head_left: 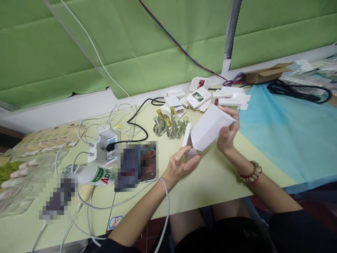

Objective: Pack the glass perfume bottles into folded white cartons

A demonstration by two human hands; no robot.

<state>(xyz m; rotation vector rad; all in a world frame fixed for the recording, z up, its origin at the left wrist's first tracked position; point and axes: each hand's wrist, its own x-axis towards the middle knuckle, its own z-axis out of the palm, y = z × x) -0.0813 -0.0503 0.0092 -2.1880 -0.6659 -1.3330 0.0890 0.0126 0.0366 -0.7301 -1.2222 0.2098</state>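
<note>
"Green cloth [131, 52] hangs across the top of the frame, and below it you have a pale yellow table [213, 188]. Where is your white box [212, 128]?"

"Just right of the middle of the frame, between your two hands."

"And which way is it pointing?"

"Its long axis slants from lower left to upper right. The end with the flaps [186, 135] faces lower left, towards your left hand [179, 167]; the other end points up and right."

"What is each of your hands doing?"

"Your right hand [228, 135] grips the upper-right end, thumb on the near side. Your left fingers are at the flaps, thumb and forefinger parted; I can't tell whether they pinch."

"What lies around them?"

"Glass bottles [171, 128] with gold and silver caps stand grouped near the centre, printed cartons [198, 97] lie piled above, and a blue sheet [276, 147] covers the right side."
</note>
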